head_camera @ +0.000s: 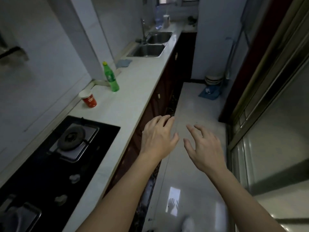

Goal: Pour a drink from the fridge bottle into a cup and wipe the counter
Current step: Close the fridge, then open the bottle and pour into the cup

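A green plastic bottle (111, 78) with a yellow cap stands upright on the pale counter (133, 91), capped. A red and white paper cup (88, 98) stands nearer me, to the bottle's left, close to the wall. A blue cloth (123, 63) lies flat on the counter between the bottle and the sink. My left hand (158, 136) hovers over the counter's front edge, fingers apart and holding nothing. My right hand (203, 148) floats over the floor beside it, also spread and holding nothing. Both hands are well short of the cup and bottle.
A black gas hob (55, 156) fills the near counter at lower left. A double steel sink (148, 47) with a tap lies farther along. Dark cabinet fronts (158, 97) run below the counter. A sliding glass door (275, 114) bounds the narrow tiled floor (197, 106) on the right.
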`<move>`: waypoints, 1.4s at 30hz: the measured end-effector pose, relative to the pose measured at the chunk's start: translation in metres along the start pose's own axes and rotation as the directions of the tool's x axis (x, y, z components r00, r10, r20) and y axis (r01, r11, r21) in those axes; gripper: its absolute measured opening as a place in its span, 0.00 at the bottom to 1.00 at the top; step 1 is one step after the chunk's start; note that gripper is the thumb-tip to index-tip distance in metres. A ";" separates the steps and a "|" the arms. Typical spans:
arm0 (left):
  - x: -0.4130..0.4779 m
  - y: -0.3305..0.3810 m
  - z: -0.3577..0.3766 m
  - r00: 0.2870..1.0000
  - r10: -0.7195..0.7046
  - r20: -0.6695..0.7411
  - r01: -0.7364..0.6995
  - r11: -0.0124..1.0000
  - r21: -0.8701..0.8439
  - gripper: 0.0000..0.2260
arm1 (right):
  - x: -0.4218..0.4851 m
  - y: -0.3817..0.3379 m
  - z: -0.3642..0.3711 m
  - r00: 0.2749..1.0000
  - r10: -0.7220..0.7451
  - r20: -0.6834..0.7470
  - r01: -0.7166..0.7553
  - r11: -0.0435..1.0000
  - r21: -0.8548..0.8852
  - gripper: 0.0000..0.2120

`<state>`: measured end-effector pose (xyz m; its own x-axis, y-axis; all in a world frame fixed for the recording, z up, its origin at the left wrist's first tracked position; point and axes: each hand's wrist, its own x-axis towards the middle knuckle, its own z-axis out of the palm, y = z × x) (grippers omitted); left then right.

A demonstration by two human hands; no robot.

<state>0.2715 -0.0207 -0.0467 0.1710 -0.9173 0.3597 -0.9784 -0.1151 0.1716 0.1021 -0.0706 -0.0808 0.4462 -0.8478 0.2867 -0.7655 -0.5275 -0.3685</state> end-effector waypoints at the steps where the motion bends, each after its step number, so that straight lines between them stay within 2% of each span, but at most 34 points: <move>1: 0.016 0.006 0.006 1.000 0.016 0.003 -0.015 1.000 -0.007 0.23 | 0.010 0.013 -0.001 1.000 0.016 -0.009 -0.016 1.000 0.010 0.25; 8: 0.096 0.030 0.048 0.995 0.096 0.024 -0.096 0.995 -0.030 0.22 | 0.062 0.078 0.004 0.995 0.097 -0.039 -0.097 0.995 0.011 0.26; 18: 0.225 0.009 0.119 0.988 0.145 0.054 -0.144 0.989 -0.028 0.22 | 0.186 0.131 0.039 0.996 0.083 -0.016 -0.084 0.996 -0.043 0.25; 30: 0.435 -0.079 0.187 0.998 0.056 0.008 -0.056 0.996 -0.071 0.22 | 0.438 0.151 0.087 1.000 0.011 -0.024 -0.013 0.994 -0.107 0.23; 37: 0.505 -0.121 0.210 0.999 -0.035 -0.016 0.034 0.995 -0.089 0.23 | 0.532 0.147 0.121 0.999 -0.044 0.012 0.045 0.996 -0.074 0.24; 42: 0.549 -0.155 0.228 0.989 -0.147 -0.002 0.146 0.988 -0.050 0.23 | 0.600 0.150 0.151 0.991 -0.136 -0.016 0.136 0.991 -0.006 0.24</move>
<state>0.4905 -0.5932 -0.0851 0.3128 -0.8897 0.3325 -0.9358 -0.2289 0.2680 0.3247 -0.6673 -0.0972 0.5387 -0.7671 0.3485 -0.7005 -0.6376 -0.3206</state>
